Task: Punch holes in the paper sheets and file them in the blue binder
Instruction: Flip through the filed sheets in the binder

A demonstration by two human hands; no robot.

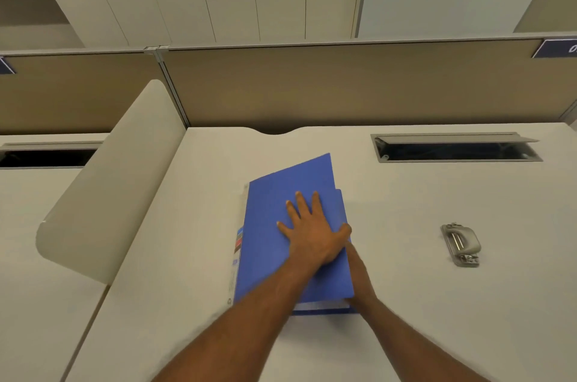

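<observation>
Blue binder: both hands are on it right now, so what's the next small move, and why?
Probably lift the cover open. The blue binder lies shut on the desk, the left hand flat on its cover, the right hand tucked under the cover's right edge. The hole punch sits untouched to the right, and no loose sheets show, so any paper is likely inside.

One blue binder [281, 225]; one hole punch [461, 245]; two hands [315, 235]
</observation>
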